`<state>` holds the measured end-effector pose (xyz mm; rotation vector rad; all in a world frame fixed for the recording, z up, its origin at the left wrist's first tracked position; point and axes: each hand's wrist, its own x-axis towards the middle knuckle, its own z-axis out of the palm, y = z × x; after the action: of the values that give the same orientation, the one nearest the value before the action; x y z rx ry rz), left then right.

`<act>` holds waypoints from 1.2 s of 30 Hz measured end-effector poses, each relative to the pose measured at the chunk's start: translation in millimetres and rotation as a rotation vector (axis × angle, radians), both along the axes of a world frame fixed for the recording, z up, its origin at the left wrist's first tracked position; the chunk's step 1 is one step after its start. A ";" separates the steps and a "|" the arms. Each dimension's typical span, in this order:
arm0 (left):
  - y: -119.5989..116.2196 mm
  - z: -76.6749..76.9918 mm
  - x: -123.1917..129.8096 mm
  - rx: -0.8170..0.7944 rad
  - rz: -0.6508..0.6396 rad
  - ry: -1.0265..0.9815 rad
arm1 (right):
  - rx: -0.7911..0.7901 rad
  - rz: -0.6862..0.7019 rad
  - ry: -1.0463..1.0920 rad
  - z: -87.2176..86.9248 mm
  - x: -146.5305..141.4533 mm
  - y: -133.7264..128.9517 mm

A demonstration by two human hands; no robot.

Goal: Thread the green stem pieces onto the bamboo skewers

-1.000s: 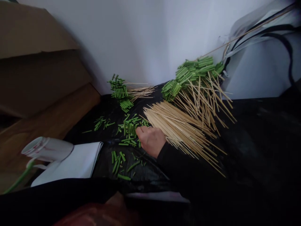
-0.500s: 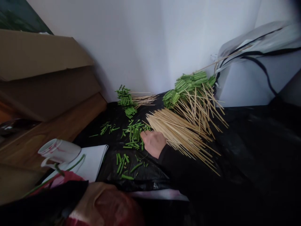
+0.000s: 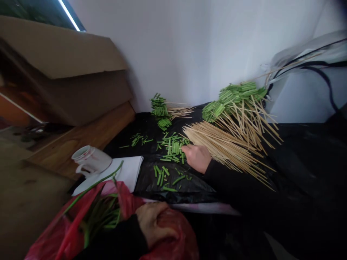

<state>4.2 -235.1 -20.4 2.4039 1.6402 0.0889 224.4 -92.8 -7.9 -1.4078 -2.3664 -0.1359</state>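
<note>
My right hand (image 3: 197, 157) is closed in a pinch at the right edge of a pile of short cut green stems (image 3: 176, 147). A thin pale line shows by its fingertips, but what they hold is too small to make out. Beside this hand lies a fan of bare bamboo skewers (image 3: 222, 144). In the foreground my left hand (image 3: 153, 222) grips the red plastic bag (image 3: 173, 249), fingers and thumb curled into its folds. Long green stems (image 3: 105, 213) lie inside the bag's opening, and one sticks out across its rim.
Skewers threaded with green pieces lie in a small stack (image 3: 159, 108) and a larger stack (image 3: 238, 95) by the wall. A white mug (image 3: 94, 160) sits tilted by a white pad (image 3: 130, 173). A cardboard box (image 3: 89, 94) stands left; black plastic sheeting (image 3: 151, 151) covers the work surface.
The camera view has shifted, so the surroundings sit further right. More of the red bag and my left hand shows. My right hand stays pinched beside the cut stems.
</note>
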 end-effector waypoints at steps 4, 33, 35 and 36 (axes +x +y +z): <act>7.5 15.3 27.4 -0.210 0.089 0.014 | 0.052 -0.024 0.028 -1.3 -3.3 -2.1; -105.9 -77.0 -13.6 0.452 -0.327 0.126 | 0.101 -0.002 0.051 -11.0 0.6 -2.3; -96.9 -96.5 6.3 0.409 -0.227 0.080 | 0.103 0.008 0.051 -10.9 -0.4 -2.4; -92.1 -103.8 17.3 0.345 -0.144 0.049 | 0.102 0.014 0.049 -10.8 -1.1 -2.5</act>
<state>21.4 -327.2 -124.2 2.7913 1.5753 0.3151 223.4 -95.3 -18.7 -1.3314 -2.2955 -0.2127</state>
